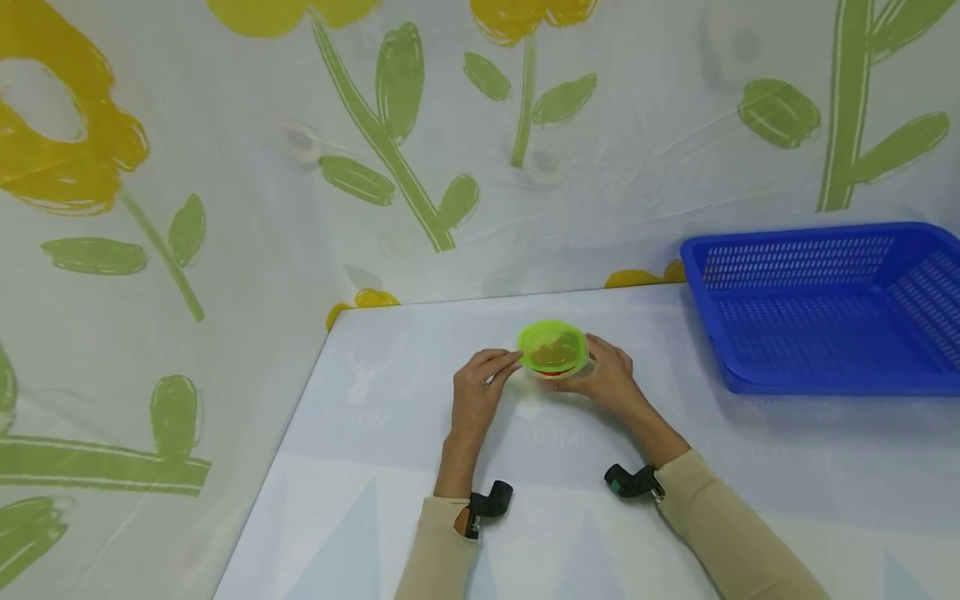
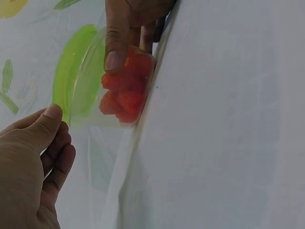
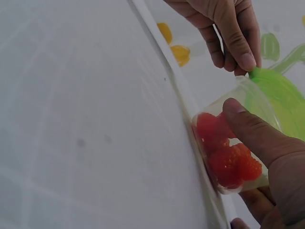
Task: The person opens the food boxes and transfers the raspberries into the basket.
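A clear plastic tub [image 3: 221, 104] stands on the table, holding several red, bumpy, berry-like pieces [image 2: 126, 90]. Its bright green lid [image 1: 553, 337] sits at the rim; in the left wrist view it looks tilted, with a gap from the tub's edge on one side. My left hand [image 1: 474, 396] pinches the lid's edge between thumb and fingertips. From the other side my right hand [image 1: 613, 382] grips the tub, its thumb along the clear wall and its fingers behind, partly hidden.
A blue perforated plastic basket [image 1: 817, 387] stands at the right of the white table [image 1: 360, 467]. Behind and to the left hangs a white sheet [image 1: 247, 208] printed with yellow flowers and green leaves. Each wrist carries a small black camera [image 1: 491, 500].
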A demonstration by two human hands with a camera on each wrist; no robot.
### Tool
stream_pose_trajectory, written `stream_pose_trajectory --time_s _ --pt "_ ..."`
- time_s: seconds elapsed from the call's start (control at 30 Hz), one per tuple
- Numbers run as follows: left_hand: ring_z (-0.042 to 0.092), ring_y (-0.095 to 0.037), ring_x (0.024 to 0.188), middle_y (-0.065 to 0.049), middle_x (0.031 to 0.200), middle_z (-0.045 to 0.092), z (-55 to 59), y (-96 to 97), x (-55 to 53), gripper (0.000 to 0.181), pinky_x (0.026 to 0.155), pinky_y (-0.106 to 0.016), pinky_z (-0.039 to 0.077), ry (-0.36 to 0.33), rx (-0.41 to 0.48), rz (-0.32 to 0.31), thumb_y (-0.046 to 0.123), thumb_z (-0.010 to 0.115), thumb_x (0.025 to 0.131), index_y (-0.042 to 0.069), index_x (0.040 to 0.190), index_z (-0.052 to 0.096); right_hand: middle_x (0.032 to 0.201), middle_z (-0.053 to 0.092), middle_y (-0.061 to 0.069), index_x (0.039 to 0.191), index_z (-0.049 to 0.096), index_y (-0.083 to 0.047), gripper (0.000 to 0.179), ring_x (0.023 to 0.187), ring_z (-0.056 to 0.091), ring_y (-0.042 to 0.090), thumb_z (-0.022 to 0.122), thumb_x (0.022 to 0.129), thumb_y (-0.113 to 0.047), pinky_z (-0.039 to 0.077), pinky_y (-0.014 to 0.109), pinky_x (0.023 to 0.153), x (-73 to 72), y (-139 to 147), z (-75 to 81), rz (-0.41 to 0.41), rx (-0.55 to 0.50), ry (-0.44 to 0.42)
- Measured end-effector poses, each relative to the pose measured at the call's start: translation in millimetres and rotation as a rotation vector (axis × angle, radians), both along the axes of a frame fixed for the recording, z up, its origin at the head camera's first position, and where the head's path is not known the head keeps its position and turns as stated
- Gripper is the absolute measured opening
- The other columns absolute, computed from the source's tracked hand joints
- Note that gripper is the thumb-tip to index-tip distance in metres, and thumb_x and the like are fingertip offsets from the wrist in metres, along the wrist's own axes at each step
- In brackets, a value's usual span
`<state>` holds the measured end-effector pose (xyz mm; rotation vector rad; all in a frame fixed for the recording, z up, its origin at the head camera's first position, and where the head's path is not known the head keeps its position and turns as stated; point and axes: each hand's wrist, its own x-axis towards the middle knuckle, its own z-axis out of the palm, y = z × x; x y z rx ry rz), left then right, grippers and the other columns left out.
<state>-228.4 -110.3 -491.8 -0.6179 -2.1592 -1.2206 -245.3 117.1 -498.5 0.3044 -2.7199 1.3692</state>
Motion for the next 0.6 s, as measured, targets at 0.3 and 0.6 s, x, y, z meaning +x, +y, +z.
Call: stream_pose_trajectory --time_s 0.3,0.6 --pt "0.068 -0.018 0.092 -0.004 0.098 0.072 2.2 4.3 0.4 0.019 0.075 -0.022 0.054 0.07 0.043 0.057 0.005 0.078 0.084 0.005 0.103 0.079 0.146 0.049 0.021 0.145 0.049 -0.005 0.094 0.14 0.034 0.039 0.093 0.068 -0.039 0.01 0.058 0.114 -0.8 -0.2 0.8 -0.009 0.018 -0.048" --pt "0.068 -0.022 0.084 -0.008 0.095 0.073 3.3 9.6 1.2 0.013 0.075 -0.02 0.053 0.099 0.266 0.209 0.005 0.076 0.087 0.002 0.1 0.079 0.146 0.052 0.011 0.145 0.051 -0.015 0.089 0.143 0.03 0.034 0.092 0.069 -0.038 0.006 0.057 0.114 -0.9 -1.5 1.9 0.004 -0.018 -0.086"
